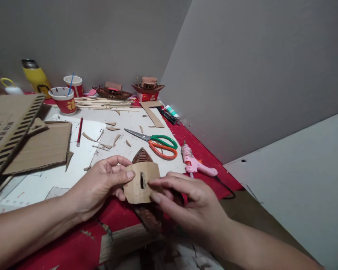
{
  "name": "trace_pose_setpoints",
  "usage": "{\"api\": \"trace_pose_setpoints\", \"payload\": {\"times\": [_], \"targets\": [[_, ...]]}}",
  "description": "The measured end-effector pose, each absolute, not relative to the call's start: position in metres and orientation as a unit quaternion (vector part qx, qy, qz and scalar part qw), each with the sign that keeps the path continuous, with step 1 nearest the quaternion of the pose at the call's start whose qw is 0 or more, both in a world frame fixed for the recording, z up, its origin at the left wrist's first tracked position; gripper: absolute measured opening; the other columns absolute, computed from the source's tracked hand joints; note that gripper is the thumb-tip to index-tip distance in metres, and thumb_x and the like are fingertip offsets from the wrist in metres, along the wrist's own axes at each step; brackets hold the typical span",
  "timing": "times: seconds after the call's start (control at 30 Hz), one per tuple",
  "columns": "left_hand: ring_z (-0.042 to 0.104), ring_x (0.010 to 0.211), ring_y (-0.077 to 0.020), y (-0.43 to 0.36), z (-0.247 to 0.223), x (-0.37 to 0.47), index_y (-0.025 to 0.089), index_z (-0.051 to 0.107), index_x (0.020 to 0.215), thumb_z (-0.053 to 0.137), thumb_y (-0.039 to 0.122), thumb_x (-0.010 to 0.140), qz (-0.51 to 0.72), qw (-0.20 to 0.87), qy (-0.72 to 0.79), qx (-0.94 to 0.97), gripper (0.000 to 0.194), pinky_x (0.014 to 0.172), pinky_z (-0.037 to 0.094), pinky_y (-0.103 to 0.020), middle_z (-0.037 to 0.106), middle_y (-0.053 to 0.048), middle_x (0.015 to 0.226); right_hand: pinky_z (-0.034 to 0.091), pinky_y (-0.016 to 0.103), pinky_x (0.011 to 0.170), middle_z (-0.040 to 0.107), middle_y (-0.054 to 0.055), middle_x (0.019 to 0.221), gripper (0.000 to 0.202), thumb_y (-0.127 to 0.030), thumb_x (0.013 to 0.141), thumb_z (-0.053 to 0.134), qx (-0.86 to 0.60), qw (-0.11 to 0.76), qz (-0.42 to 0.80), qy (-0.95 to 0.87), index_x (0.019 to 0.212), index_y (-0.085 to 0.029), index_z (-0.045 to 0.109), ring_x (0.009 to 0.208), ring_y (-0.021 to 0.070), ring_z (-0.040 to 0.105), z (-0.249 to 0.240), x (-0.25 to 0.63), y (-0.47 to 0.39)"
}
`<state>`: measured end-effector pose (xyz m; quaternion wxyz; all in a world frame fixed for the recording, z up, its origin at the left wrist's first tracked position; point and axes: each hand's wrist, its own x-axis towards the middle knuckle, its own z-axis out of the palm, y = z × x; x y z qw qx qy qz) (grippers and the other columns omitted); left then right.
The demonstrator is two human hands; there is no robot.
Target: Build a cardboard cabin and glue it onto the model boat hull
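A small curved piece of cardboard (pixel 138 192), with a ragged slot cut through its middle, is held up in front of me. My left hand (pixel 101 179) grips its left edge, thumb on the face and fingers behind. At the right side, my right hand (pixel 193 197) has its index fingertip beside the slot and its thumb at the lower right edge, closed on the piece. Behind and below the cardboard lies a brown model boat hull (pixel 142 154); its pointed, slatted end shows above the piece and its other end below, the middle being hidden.
Scissors (pixel 154 142) and a pink glue gun (pixel 190 159) lie beyond my hands. Cardboard sheets (pixel 47 146) and a red pencil (pixel 80 131) are leftward. Farther back are paper cups (pixel 62 101), thin sticks (pixel 101 103), a yellow bottle (pixel 35 77) and two finished-looking model boats (pixel 148 88).
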<state>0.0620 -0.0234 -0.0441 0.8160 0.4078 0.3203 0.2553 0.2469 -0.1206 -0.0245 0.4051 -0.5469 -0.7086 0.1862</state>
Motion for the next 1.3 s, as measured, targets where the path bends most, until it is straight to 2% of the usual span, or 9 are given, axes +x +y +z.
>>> {"api": "trace_pose_setpoints", "payload": {"times": [0.17,0.3,0.7,0.83,0.97,1.1,1.23,1.3], "targets": [[0.064,0.052,-0.0105,-0.035,-0.037,0.067,0.015,0.054,0.083,0.077,0.020,0.075,0.235,0.833,0.298,0.402,0.024,0.049,0.054,-0.016,0.066,0.000,0.063,0.042,0.021,0.049,0.050,-0.004,0.058,0.021,-0.019,0.084,0.066,-0.537,0.406,0.078,-0.735,0.101,-0.008,0.069,0.050,0.0092,0.050,-0.038,0.245,-0.130],[0.065,0.053,-0.0109,-0.041,-0.037,0.071,0.015,0.053,0.083,0.077,0.017,0.073,0.225,0.840,0.307,0.386,0.026,0.049,0.054,-0.016,0.067,0.000,0.065,0.041,0.022,0.048,0.054,-0.003,0.058,0.021,-0.022,0.085,0.065,-0.526,0.402,0.019,-0.749,0.102,-0.008,0.066,0.049,0.0097,0.050,-0.040,0.247,-0.135],[0.058,0.051,-0.0064,-0.041,-0.041,0.082,0.015,0.051,0.081,0.076,0.015,0.075,0.207,0.854,0.284,0.383,0.026,0.047,0.051,-0.014,0.063,0.001,0.065,0.047,0.024,0.050,0.063,0.000,0.060,0.022,-0.025,0.085,0.061,-0.551,0.374,0.039,-0.745,0.104,-0.014,0.066,0.050,0.0128,0.058,-0.046,0.250,-0.139],[0.057,0.052,-0.0064,-0.042,-0.042,0.083,0.017,0.048,0.085,0.074,0.015,0.077,0.218,0.854,0.279,0.382,0.028,0.047,0.052,-0.014,0.062,0.003,0.067,0.050,0.025,0.051,0.073,0.006,0.072,0.024,-0.031,0.084,0.063,-0.548,0.367,-0.006,-0.752,0.103,-0.015,0.065,0.056,0.0159,0.066,-0.047,0.248,-0.140],[0.058,0.053,-0.0076,-0.047,-0.043,0.084,0.020,0.043,0.090,0.074,0.015,0.078,0.226,0.847,0.280,0.393,0.034,0.048,0.054,-0.018,0.062,0.004,0.071,0.054,0.028,0.060,0.076,0.008,0.079,0.016,-0.025,0.086,0.059,-0.547,0.361,-0.030,-0.755,0.096,-0.014,0.067,0.066,0.0192,0.072,-0.047,0.247,-0.138],[0.060,0.055,-0.0087,-0.050,-0.043,0.085,0.020,0.041,0.090,0.075,0.017,0.077,0.230,0.832,0.280,0.419,0.036,0.049,0.055,-0.020,0.063,0.003,0.076,0.047,0.024,0.053,0.072,0.004,0.068,0.014,-0.019,0.086,0.055,-0.549,0.358,0.019,-0.755,0.085,-0.015,0.067,0.055,0.0148,0.065,-0.045,0.248,-0.132],[0.059,0.056,-0.0094,-0.049,-0.042,0.087,0.021,0.040,0.089,0.074,0.017,0.077,0.241,0.819,0.288,0.434,0.036,0.048,0.054,-0.019,0.062,0.003,0.075,0.034,0.022,0.044,0.062,-0.001,0.056,0.014,-0.022,0.085,0.055,-0.570,0.336,0.101,-0.743,0.079,-0.017,0.067,0.044,0.0091,0.049,-0.042,0.249,-0.127],[0.059,0.057,-0.0096,-0.047,-0.040,0.087,0.021,0.041,0.091,0.073,0.017,0.078,0.238,0.816,0.292,0.438,0.035,0.049,0.053,-0.019,0.062,0.002,0.076,0.032,0.021,0.043,0.054,-0.004,0.052,0.013,-0.024,0.084,0.057,-0.581,0.338,0.133,-0.728,0.081,-0.017,0.068,0.043,0.0079,0.043,-0.041,0.249,-0.127]]}}
